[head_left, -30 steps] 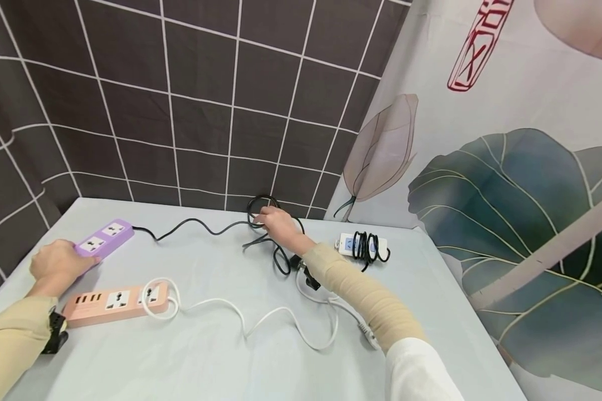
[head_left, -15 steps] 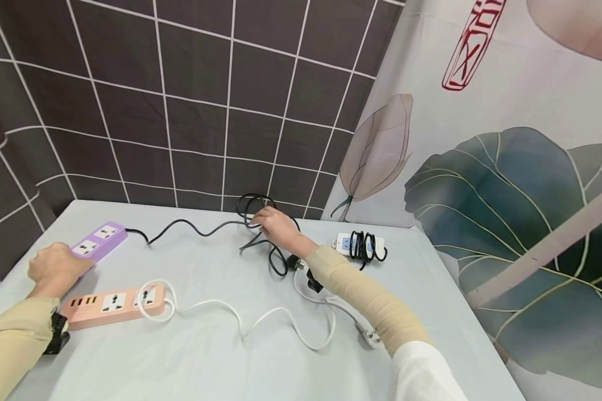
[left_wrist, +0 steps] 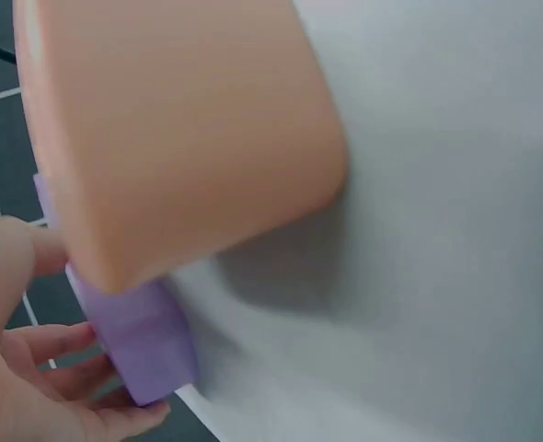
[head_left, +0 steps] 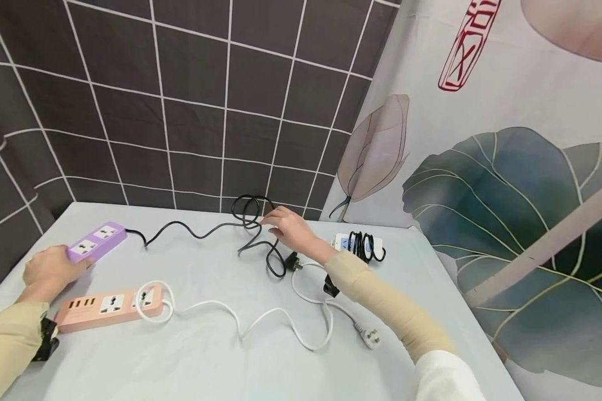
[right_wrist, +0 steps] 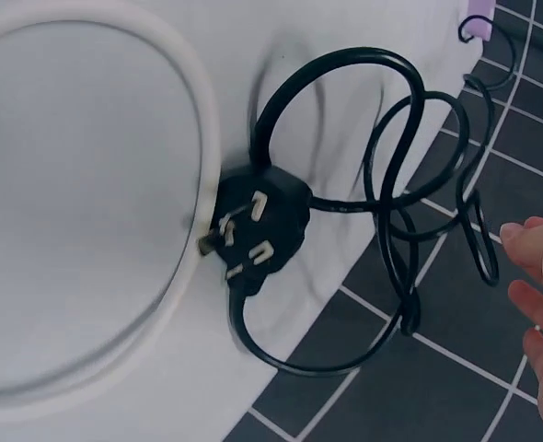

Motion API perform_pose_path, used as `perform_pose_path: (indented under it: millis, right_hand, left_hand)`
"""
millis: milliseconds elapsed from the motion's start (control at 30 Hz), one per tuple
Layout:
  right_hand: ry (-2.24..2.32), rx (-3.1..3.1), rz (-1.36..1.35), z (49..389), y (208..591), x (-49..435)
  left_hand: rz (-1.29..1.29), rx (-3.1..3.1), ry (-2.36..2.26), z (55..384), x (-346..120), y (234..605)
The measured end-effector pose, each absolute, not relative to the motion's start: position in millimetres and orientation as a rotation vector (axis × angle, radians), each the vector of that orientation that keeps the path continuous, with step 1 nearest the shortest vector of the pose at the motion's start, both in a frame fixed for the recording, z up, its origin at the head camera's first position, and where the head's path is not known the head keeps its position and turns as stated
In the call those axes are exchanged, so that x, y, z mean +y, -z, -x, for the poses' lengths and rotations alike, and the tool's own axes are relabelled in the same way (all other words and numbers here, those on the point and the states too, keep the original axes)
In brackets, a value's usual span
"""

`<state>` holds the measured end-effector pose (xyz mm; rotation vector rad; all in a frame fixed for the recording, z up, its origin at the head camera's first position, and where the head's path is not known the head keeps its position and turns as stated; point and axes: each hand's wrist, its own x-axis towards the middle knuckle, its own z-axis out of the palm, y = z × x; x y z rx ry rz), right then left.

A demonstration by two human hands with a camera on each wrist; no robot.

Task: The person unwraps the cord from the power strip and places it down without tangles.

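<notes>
A purple power strip point(head_left: 97, 242) lies at the table's left, with a black cable point(head_left: 178, 223) running from it. My left hand point(head_left: 52, 270) holds its near end; fingers curl against the edge in the left wrist view, the thumb partly hidden. My right hand point(head_left: 293, 231) hovers over the cable's loops at the back, fingers loosely bent. Its fingertips are apart from the cable in the right wrist view. Black plug bodies with metal prongs point(right_wrist: 262, 221) sit below that hand, overlapping, so one or two cannot be told. A peach power strip point(head_left: 105, 309) lies beside the left forearm.
A white cable point(head_left: 276, 312) winds from the peach strip to a white plug point(head_left: 370, 337) near the right forearm. At the back right lies a white power strip point(head_left: 378, 244) wrapped in black cord. Dark checked cloth point(head_left: 195, 111) hangs behind the table.
My right hand has moved right and come away from the black cable, which it was pinching. My left hand has slid slightly back along the purple power strip.
</notes>
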<state>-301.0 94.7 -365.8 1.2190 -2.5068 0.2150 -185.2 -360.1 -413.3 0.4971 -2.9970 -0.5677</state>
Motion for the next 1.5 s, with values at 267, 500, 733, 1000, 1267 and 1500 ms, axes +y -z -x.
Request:
perform_pose_path:
  millis: [267,500,733,1000,1267,1500]
  right_hand:
    - [-0.231,-2.472,-1.213,292.3,358.9,125.7]
    - [-0.200,-2.453,-1.165,287.2,351.5,148.0]
    - [-0.215,-2.439,-1.098,279.7,345.5,174.7]
    - [-0.251,-2.467,-0.976,266.9,348.1,202.1]
    - [-0.330,-2.528,-0.797,254.8,351.5,232.8]
    - [-0.445,-2.603,-0.638,243.7,353.7,256.6]
  left_hand:
    - [-0.321,-2.779,0.586,200.8,-325.8,400.6]
    - [-0.062,-2.415,0.706,215.4,-268.9,383.4]
    - [0.141,-2.343,0.779,223.2,-208.9,374.1]
    - [0.285,-2.432,0.809,231.0,-156.7,368.3]
    - [0.368,-2.492,0.890,235.0,-114.4,366.2]
    - [0.445,-2.515,0.954,238.3,-76.2,368.1]
